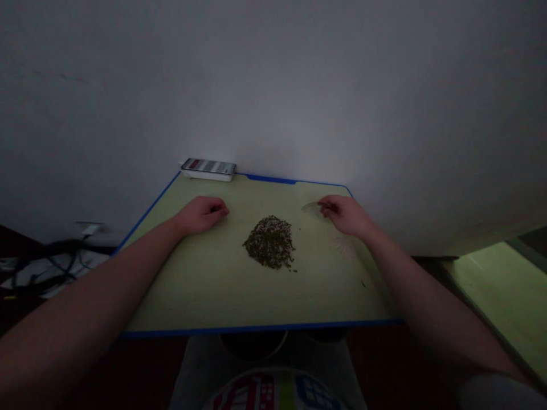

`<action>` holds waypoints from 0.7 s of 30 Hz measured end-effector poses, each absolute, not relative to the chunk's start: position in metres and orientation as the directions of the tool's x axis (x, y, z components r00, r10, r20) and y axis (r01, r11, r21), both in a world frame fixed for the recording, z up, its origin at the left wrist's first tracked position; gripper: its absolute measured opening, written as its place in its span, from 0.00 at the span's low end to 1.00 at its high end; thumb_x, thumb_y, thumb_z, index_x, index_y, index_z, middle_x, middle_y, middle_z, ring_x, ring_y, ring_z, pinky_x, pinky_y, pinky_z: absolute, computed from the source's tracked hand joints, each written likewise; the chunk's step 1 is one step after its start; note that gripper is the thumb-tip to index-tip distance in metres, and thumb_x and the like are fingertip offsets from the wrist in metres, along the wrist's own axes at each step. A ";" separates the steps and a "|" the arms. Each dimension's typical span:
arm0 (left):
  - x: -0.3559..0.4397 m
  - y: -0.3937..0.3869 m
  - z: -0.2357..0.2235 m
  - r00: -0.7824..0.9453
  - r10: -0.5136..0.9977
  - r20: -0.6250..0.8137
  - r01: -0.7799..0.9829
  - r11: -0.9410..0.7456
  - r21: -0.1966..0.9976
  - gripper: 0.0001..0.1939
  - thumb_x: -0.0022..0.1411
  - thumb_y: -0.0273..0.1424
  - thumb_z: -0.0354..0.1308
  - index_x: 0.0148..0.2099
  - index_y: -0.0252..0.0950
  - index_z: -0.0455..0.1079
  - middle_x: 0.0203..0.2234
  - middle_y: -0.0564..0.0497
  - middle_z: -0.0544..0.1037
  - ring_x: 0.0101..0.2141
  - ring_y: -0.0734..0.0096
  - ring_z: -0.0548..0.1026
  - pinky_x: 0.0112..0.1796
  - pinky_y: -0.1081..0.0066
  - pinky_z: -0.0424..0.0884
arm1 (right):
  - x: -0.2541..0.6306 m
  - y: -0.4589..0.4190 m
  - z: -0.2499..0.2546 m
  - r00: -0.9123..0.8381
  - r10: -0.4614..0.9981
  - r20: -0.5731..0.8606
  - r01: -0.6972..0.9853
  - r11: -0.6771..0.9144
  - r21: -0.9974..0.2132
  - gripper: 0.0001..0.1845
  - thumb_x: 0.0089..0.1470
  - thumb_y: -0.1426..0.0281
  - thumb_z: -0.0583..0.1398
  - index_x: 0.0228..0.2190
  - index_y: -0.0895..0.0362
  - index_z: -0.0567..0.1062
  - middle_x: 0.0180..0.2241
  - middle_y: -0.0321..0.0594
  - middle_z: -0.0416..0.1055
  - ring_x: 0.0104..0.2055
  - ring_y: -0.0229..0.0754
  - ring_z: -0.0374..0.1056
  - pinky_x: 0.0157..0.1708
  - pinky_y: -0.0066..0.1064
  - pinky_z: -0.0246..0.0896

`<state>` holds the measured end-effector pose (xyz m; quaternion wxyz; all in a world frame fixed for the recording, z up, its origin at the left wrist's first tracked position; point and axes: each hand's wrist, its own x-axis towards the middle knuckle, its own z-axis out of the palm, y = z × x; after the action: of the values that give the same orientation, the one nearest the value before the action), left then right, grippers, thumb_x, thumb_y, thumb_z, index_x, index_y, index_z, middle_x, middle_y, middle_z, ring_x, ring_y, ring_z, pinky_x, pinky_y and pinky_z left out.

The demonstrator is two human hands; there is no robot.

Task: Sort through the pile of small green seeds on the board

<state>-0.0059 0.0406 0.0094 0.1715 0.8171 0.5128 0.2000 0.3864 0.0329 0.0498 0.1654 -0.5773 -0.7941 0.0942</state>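
A loose pile of small dark green and pale beans or seeds (270,242) lies in the middle of the pale table top (205,285), with a few stray pieces at its right edge. My left hand (205,213) rests left of the pile, its fingers curled into a loose fist; nothing shows in them. Beyond the pile on the right, my right hand (342,213) pinches a thin, pale, curved, see-through piece (310,205) that points left toward the pile. Its exact kind is too faint to make out.
A phone (209,165) lies on a white box at the table's back left, against the wall (273,85). A faint pale patch (344,246) and a tiny dark stick (363,283) are at right. Cables (68,247) hang left; a bucket-like container (256,344) is below the front edge.
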 end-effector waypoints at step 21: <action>-0.005 0.042 0.010 0.394 0.910 0.133 0.789 -0.409 0.458 0.19 0.58 0.43 0.48 0.29 0.34 0.70 0.18 0.53 0.68 0.22 0.73 0.65 0.25 0.72 0.56 | 0.352 0.018 0.045 -0.413 0.901 -0.134 0.884 0.361 -0.298 0.18 0.44 0.80 0.57 0.38 0.59 0.78 0.33 0.42 0.78 0.33 0.41 0.71 0.34 0.28 0.63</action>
<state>-0.0046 0.0416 0.0101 0.1627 0.8188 0.5188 0.1846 0.3524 0.0180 0.0450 0.0263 -0.5413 -0.8244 0.1637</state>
